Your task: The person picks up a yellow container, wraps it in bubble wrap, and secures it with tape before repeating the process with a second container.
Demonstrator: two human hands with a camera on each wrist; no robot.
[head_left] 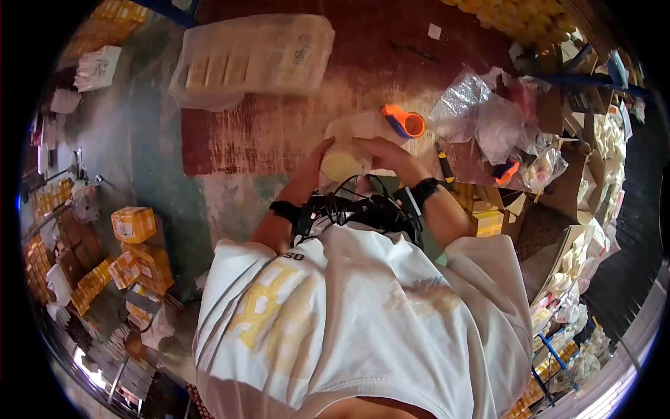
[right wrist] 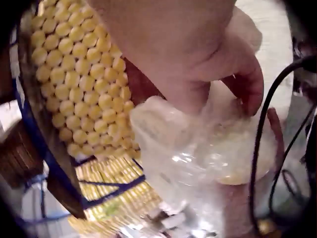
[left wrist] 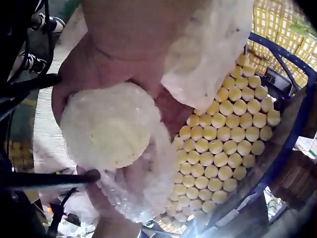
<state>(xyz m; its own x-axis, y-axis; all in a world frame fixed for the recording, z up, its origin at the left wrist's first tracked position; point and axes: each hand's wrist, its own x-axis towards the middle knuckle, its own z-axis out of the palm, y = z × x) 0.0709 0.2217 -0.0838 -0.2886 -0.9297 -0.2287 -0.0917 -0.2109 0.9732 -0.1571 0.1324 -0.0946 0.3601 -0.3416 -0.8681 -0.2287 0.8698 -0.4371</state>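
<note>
From where I stand, the person has both hands brought together at the near edge of a worn red table [head_left: 230, 140], with a pale round roll [left wrist: 109, 129] between them, clear plastic [right wrist: 173, 144] bunched against it. The left hand [left wrist: 111, 62] curls round the roll, some of its fingers lost behind it; the right hand [right wrist: 213, 64] has its fingers bent inward, pinching the plastic close to the roll. I'd guess the two-sided hold keeps the roll from slipping in that slick film. An orange and blue tape holder [head_left: 398, 114] and a knife [head_left: 444, 164] with a yellow and black handle lie to the right, probably left there for easy reach. Loose plastic [head_left: 495, 122] is heaped beyond them, and a wrapped pack [head_left: 272, 63] sits at the far left, apparently set back to leave room for the hands. Past the table are stacked rolls [left wrist: 218, 148], their round yellow ends outward, likely so they pack tightly. As for writing, the pack carries a dark printed mark, too blurred to read; the white shirt [head_left: 349, 307] bears small black characters and big yellow lettering, creased and upside down, so I can't make out the words. I see no readable brand.
</note>
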